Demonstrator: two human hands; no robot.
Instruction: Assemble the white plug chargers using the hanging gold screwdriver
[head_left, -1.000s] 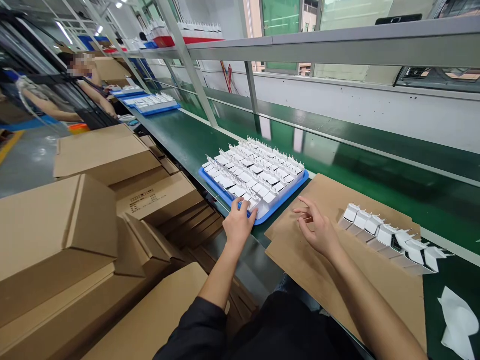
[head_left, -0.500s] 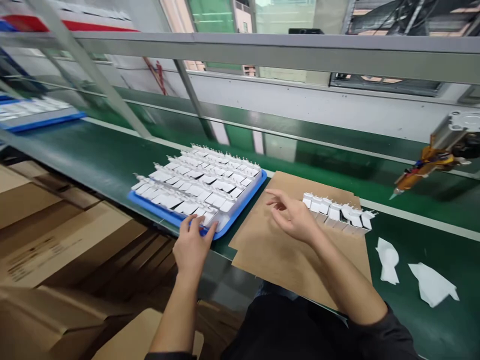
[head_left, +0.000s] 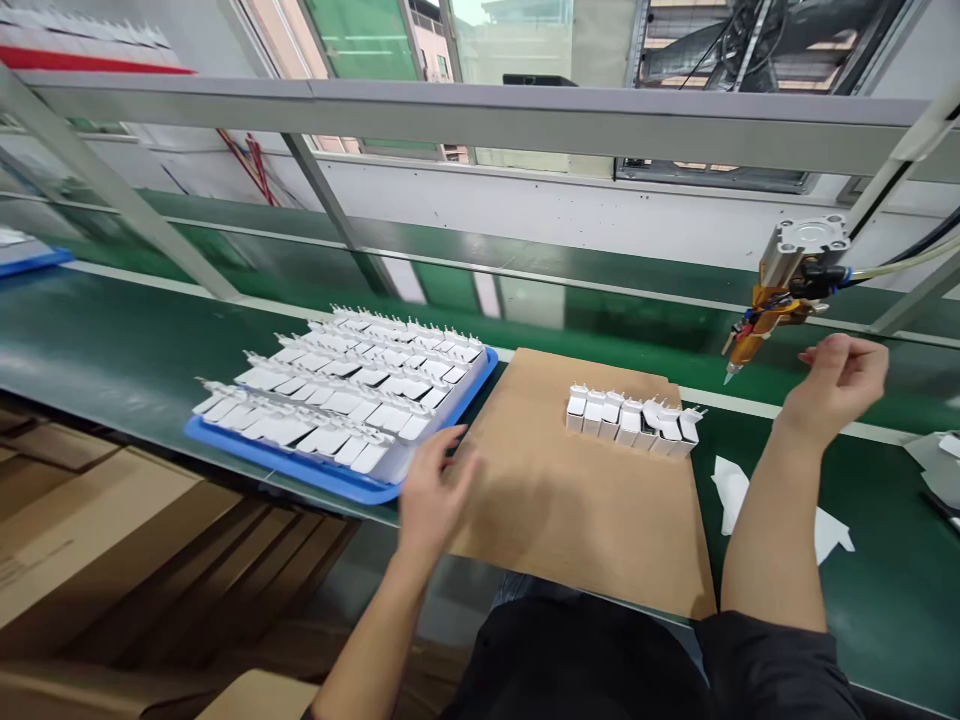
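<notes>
My left hand point(head_left: 437, 492) is over the left edge of the brown cardboard sheet point(head_left: 570, 520), beside the near right corner of the blue tray point(head_left: 360, 490). Its fingers are apart and slightly blurred, with nothing in them. Rows of small white open-topped boxes point(head_left: 349, 400) fill the tray. My right hand point(head_left: 840, 380) is raised at the right, its fingers curled in with nothing visible in them. Left of it hangs a dispenser nozzle point(head_left: 757, 330) wrapped in orange tape, apart from the hand. A short row of white boxes with raised flaps point(head_left: 630, 425) stands on the cardboard.
White paper scraps point(head_left: 731, 490) lie on the green bench point(head_left: 900, 600) right of the cardboard. A metal shelf rail point(head_left: 480, 120) runs across above the bench. Another blue tray point(head_left: 34, 262) is at the far left. Brown cartons point(head_left: 97, 530) stand below the bench edge.
My left hand has come off the tray's near corner to the cardboard's edge. My right hand has moved from above the cardboard to the right, near the nozzle. The view has turned right.
</notes>
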